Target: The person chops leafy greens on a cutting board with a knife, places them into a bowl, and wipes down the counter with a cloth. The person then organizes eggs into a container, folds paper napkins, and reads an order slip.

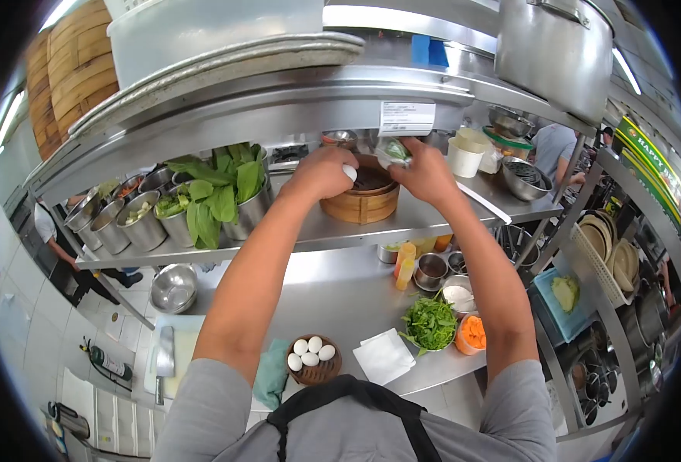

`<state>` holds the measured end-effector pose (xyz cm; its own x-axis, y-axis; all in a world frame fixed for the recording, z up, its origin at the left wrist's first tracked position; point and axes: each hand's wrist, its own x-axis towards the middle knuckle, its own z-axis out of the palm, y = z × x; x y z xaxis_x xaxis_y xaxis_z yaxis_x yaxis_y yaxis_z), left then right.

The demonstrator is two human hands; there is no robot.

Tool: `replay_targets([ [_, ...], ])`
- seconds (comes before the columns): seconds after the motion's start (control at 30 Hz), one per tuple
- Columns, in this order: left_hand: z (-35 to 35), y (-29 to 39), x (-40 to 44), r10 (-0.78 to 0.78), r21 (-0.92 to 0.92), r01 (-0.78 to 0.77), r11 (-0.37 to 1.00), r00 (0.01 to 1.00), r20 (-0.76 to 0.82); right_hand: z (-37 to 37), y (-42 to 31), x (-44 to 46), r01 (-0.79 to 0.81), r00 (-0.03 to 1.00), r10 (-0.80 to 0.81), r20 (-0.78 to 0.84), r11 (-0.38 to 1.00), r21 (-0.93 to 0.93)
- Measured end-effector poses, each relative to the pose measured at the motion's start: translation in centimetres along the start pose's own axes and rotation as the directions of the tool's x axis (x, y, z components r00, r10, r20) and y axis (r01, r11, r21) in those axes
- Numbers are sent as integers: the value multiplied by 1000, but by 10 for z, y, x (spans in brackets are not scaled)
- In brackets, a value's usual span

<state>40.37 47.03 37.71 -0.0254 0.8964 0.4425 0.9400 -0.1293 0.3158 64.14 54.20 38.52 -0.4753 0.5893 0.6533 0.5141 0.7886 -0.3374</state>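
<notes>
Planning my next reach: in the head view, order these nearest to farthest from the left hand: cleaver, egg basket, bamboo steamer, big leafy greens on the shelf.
From the left hand:
1. Bamboo steamer, close by on its right.
2. Big leafy greens, to its left.
3. Egg basket, well below.
4. Cleaver, far down and left.

The egg (350,172) is white, the steamer (360,209) golden tan, the leaves (223,203) green, the cloth (272,373) teal.

A cleaver (165,354) lies on a cutting board (189,337) near a steel bowl (174,289).
</notes>
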Motion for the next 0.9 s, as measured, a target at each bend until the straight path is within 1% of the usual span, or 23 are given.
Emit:
replay_targets([
  [0.03,-4,-1,-5,0,1,0,1000,1000,23,3,-7,6,119,993,-119,2,993,-10],
  [0.13,-16,11,-19,-60,-22,59,998,997,-50,24,-24,22,207,975,-196,107,972,-109],
  [0.17,-15,23,-40,-12,70,34,997,955,-296,38,-22,27,192,977,-170,129,964,-182],
  [0.23,-24,38,-77,83,54,-66,996,887,-454,37,-36,27,141,985,-109,132,954,-264],
  [0.27,-20,42,-101,87,-62,-138,989,855,-512,40,-23,26,151,988,-142,59,970,-193],
  [0.3,-21,51,-136,52,-193,-163,968,876,-480,34,-27,18,97,995,-100,-12,982,-163],
  [0.33,-17,53,-173,5,-328,-167,930,898,-441,15,-40,2,9,999,-2,51,992,-124],
  [0.37,-1,41,-211,-9,-328,-113,938,937,-350,16,-33,-20,110,990,-115,-84,992,-59],
  [0.4,15,25,-250,-23,-327,-65,943,966,-257,13,-46,-56,230,944,-219,-247,973,17],
  [0.43,30,8,-283,-24,-321,-34,947,984,-177,4,-68,-98,117,986,-89,-140,971,207],
  [0.47,48,-11,-312,-177,-381,143,913,983,-56,12,-66,-143,59,998,-49,-44,960,274],
  [0.5,73,-30,-339,-309,-419,308,854,949,67,40,-59,-182,89,996,-90,-15,927,365],
  [0.53,101,-48,-366,-399,-374,430,821,903,162,68,-53,-222,111,991,-131,14,884,454],
  [0.57,129,-63,-388,-479,-317,536,782,843,245,93,-61,-249,15,969,-102,224,933,360],
  [0.6,152,-69,-405,-462,-248,511,823,856,233,125,-63,-269,-127,879,-30,475,947,296],
  [0.67,188,-75,-427,-403,-102,432,896,889,217,203,-45,-313,-105,789,-127,602,936,336],
  [0.73,212,-82,-437,-373,5,383,924,897,238,254,-33,-345,107,804,-262,534,947,303],
  [0.77,219,-83,-439,-358,56,355,933,901,245,269,-31,-356,147,787,-278,551,952,269],
  [0.83,223,-82,-439,-384,72,377,923,898,217,287,-30,-369,238,756,-305,579,952,191],
  [0.9,231,-85,-436,-386,111,371,922,900,202,289,-33,-369,231,734,-270,622,962,145],
])
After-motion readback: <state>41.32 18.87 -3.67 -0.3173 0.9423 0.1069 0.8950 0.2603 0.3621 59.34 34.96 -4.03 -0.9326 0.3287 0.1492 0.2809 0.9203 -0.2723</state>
